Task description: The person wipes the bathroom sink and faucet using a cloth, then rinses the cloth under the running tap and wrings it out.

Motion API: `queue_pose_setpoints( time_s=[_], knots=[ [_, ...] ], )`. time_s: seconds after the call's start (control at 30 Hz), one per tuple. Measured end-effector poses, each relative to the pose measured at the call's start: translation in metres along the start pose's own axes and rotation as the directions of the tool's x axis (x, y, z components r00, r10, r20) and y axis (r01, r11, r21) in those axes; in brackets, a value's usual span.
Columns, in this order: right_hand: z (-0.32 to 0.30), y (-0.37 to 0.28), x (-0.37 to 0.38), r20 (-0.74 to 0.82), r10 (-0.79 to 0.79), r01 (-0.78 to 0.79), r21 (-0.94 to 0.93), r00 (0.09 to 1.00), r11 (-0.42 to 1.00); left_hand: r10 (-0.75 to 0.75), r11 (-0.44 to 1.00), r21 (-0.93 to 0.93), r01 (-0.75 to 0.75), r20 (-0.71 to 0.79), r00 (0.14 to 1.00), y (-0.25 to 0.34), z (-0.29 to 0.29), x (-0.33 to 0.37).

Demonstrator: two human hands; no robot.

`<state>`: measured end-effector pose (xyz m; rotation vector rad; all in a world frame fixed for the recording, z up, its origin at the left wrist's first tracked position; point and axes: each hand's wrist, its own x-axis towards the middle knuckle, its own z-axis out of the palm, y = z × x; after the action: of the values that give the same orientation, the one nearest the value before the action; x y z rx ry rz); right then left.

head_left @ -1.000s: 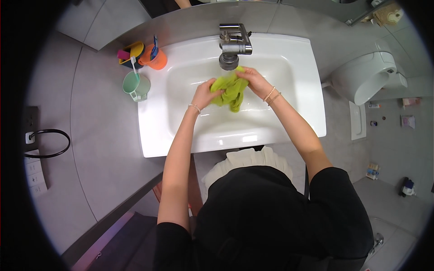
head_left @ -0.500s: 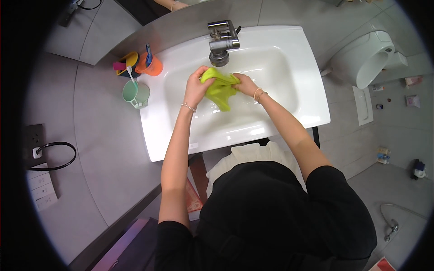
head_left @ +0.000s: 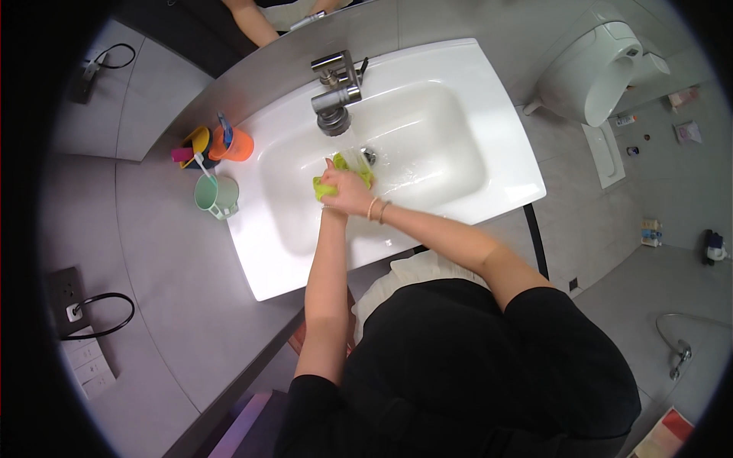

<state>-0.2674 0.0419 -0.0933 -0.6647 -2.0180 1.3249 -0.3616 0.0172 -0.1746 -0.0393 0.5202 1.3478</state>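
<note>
A bunched yellow-green cloth is in my hands, low in the white washbasin. My right hand is closed over it from above, crossing in front of my left wrist. My left hand is mostly covered by the right one; what shows of it is against the cloth, closed around it. Water runs from the silver faucet onto the far part of the cloth, close to the drain.
Left of the basin stand an orange cup, a mint-green cup with a toothbrush, and a dark-yellow holder. A mirror borders the far side. A white toilet and a shower head are at the right.
The cloth, hanging spread between my separated hands before, is now bunched up. My right hand has come left over the left one. Water now streams from the faucet, and the view has shifted.
</note>
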Motion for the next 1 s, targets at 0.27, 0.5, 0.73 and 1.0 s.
queue_pose_setpoints(
  time_s=[0.27,0.5,0.73,1.0],
  knots=[
    [-0.016,0.027,0.011,-0.18,0.152,-0.21,-0.373,0.972,0.904,0.11,0.982,0.165,-0.087,-0.14,0.984,-0.027,0.023,0.012],
    [-0.047,0.084,0.028,-0.226,0.476,-0.525,-0.295,0.85,0.798,0.35,0.847,0.516,-0.127,-0.36,0.865,-0.038,0.05,-0.005],
    [-0.043,0.033,0.015,0.031,0.502,-0.498,0.189,0.865,0.846,0.019,0.99,0.135,0.04,-0.412,0.911,-0.019,0.075,-0.035],
    [0.03,-0.024,-0.005,-0.239,-0.044,0.001,-0.18,0.97,0.984,0.261,0.964,-0.156,-0.214,0.439,0.859,0.003,-0.112,0.001]
  ],
)
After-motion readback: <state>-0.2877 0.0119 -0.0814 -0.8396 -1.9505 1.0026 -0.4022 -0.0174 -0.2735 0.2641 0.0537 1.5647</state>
